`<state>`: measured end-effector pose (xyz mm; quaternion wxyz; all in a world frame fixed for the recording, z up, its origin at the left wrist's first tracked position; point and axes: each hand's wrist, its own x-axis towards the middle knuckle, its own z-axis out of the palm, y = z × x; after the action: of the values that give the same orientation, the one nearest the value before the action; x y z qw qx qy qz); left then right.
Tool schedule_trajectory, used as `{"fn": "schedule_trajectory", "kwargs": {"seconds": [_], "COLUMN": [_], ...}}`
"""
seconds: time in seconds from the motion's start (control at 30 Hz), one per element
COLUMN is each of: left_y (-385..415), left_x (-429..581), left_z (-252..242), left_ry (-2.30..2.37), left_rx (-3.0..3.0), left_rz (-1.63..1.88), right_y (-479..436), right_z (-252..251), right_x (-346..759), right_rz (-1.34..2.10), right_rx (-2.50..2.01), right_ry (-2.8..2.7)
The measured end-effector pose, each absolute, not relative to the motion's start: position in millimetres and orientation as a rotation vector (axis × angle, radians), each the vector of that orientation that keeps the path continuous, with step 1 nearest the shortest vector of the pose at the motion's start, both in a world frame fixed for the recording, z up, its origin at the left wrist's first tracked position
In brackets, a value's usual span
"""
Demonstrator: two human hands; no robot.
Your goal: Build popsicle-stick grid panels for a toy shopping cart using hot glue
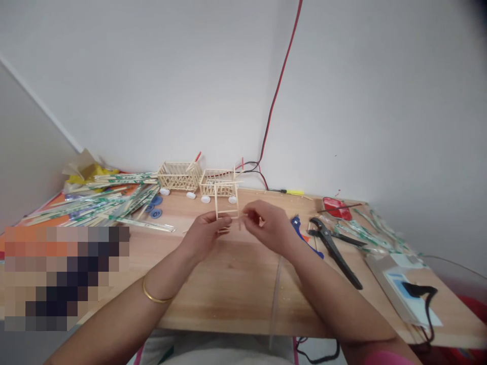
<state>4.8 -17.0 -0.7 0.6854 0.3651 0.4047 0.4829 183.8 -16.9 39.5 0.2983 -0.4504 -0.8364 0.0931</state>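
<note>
My left hand [205, 230] is closed around the lower left of a small ladder-like frame of thin wooden sticks [216, 200], held upright above the table. My right hand [268, 223] is at the frame's lower right corner, thumb and fingers pinched together. What lies between those fingertips is too small to make out. Just behind the frame stand two little carts built of sticks: a slatted one [178, 177] on the left and another [207, 177] partly covered by the frame. Both have white wheels.
Bagged chopsticks [125, 197] pile up at left, beside blue wheels [155, 214]. To the right lie a blue tool [296, 222], black pliers [335, 248], a red object [337, 209] and a white box [399, 289]. A yellow-handled screwdriver [293, 192] and red-black cable [272, 106] are by the wall.
</note>
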Motion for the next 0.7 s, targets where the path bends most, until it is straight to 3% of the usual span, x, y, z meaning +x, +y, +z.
{"fn": "schedule_trajectory", "kwargs": {"seconds": [0.27,0.7], "left_y": [-21.3,-24.7], "left_x": [6.1,5.9], "left_z": [5.4,3.1], "left_ry": [0.79,0.669], "left_rx": [0.703,0.892], "left_rz": [1.038,0.857], "right_y": [-16.0,-14.5], "right_z": [44.2,34.8], "right_x": [185.2,186.1], "right_rz": [0.94,1.213], "right_rx": [-1.146,-1.143], "right_ry": [-2.029,-1.996]}}
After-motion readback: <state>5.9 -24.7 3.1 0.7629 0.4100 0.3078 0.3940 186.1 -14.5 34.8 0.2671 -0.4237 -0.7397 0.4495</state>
